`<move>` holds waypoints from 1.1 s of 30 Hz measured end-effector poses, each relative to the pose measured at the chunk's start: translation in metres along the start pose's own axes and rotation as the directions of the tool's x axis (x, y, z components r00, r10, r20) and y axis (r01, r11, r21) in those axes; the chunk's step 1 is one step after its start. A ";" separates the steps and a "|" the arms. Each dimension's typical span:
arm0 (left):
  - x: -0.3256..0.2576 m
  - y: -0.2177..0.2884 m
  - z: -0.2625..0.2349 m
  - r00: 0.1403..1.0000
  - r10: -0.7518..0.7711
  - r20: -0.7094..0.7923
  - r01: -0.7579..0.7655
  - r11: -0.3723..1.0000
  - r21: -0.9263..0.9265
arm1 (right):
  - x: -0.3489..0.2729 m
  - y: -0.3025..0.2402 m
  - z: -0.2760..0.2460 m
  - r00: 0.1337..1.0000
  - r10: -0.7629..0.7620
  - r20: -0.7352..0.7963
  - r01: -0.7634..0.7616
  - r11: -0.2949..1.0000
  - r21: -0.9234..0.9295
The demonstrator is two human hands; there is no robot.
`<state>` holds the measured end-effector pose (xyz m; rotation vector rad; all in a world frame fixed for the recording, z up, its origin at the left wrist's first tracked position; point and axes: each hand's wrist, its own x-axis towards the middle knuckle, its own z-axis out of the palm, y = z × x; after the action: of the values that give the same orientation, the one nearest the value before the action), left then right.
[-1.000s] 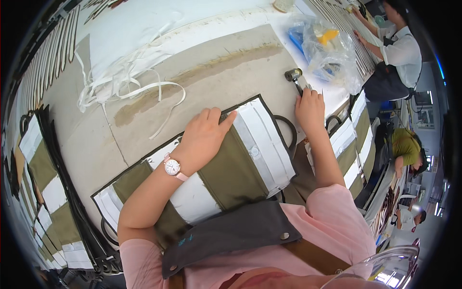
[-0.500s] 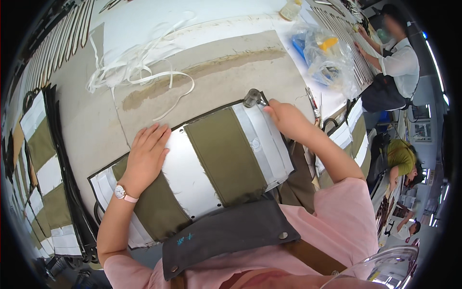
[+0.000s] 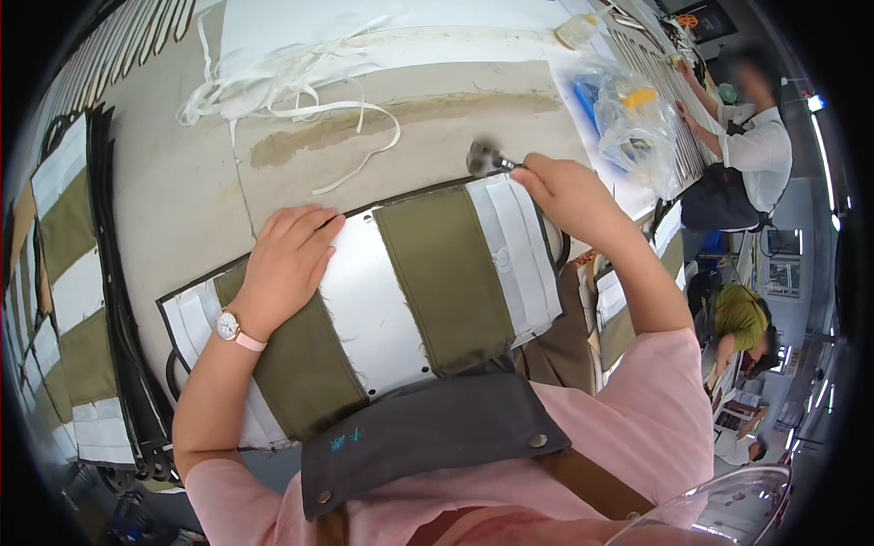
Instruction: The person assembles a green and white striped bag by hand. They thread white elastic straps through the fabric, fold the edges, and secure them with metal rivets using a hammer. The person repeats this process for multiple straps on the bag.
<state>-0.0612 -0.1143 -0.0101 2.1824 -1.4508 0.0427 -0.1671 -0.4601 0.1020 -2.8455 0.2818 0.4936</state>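
A flat bag panel (image 3: pixel 446 282) lies before me, with olive fabric bands, white backing sheets and a dark edge. My left hand (image 3: pixel 293 264) rests on its upper left part, palm down and fingers stretched out. Closed round the handle of a hammer (image 3: pixel 482 160) is my right hand (image 3: pixel 572 196), near the panel's far right corner. The metal hammer head is slightly blurred and appears raised just beyond the panel's far edge. Dark strap loops stick out from both short sides of the panel.
Tangled white tape (image 3: pixel 273 96) lies beyond the panel. At the far right sit a clear plastic bag (image 3: pixel 633 123) and a bottle of yellowish liquid (image 3: pixel 576 32). Similar panels (image 3: pixel 73 264) are stacked at the left. A person in white (image 3: pixel 751 155) works at the table's right side.
The hammer has come up off the panel's far right corner. My left hand keeps its place on the panel. The whole view has shifted slightly.
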 end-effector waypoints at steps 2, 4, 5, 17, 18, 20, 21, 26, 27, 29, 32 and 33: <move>0.001 -0.001 -0.001 1.000 0.004 -0.007 -0.004 1.000 -0.012 | -0.003 -0.013 0.016 0.986 -0.018 -0.163 0.034 0.995 0.098; 0.004 0.000 0.002 1.000 0.018 -0.009 -0.019 0.999 -0.046 | -0.003 -0.001 0.047 0.982 -0.042 -0.184 0.038 0.999 -0.025; 0.003 -0.002 0.002 1.000 0.021 -0.010 -0.021 0.998 -0.055 | -0.003 0.001 0.049 0.993 -0.024 -0.119 0.023 1.000 -0.015; 0.002 -0.003 0.006 0.996 0.062 -0.064 -0.064 0.998 -0.029 | 0.014 -0.068 0.040 0.961 -0.123 -0.246 0.189 0.946 0.265; 0.002 -0.003 0.008 0.995 0.076 -0.069 -0.079 0.996 -0.036 | 0.014 -0.062 0.051 0.980 -0.120 -0.160 0.150 0.969 0.195; 0.000 -0.005 0.010 0.995 0.067 -0.078 -0.069 0.997 -0.019 | 0.026 -0.059 0.059 0.991 -0.136 0.018 0.135 0.990 0.052; 0.001 -0.007 0.009 0.994 0.068 -0.081 -0.070 0.997 -0.014 | 0.027 -0.054 0.051 0.988 -0.150 0.047 0.149 0.989 0.018; -0.008 -0.006 0.005 0.995 0.067 -0.071 -0.063 0.997 0.054 | 0.017 -0.084 0.016 0.983 -0.149 -0.108 0.154 0.987 0.041; -0.011 -0.004 0.000 0.999 0.037 -0.034 -0.035 0.999 0.041 | 0.017 -0.084 0.028 0.971 -0.129 -0.202 0.145 0.987 0.063; -0.014 0.000 -0.021 0.999 -0.011 0.041 0.010 1.000 0.016 | 0.016 -0.075 0.048 0.988 -0.155 -0.024 0.152 0.983 -0.101; -0.038 -0.013 -0.077 0.914 -0.325 0.244 0.328 0.944 0.027 | 0.016 -0.063 0.028 0.973 -0.196 0.118 0.212 0.966 -0.146; -0.047 -0.019 -0.086 0.892 -0.395 0.220 0.391 0.918 0.061 | 0.016 -0.072 0.017 0.979 -0.185 0.089 0.192 0.978 -0.078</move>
<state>-0.0430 -0.0317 0.0423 2.5187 -1.0901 -0.3525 -0.1412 -0.3891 0.0949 -2.8872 -0.0263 0.5924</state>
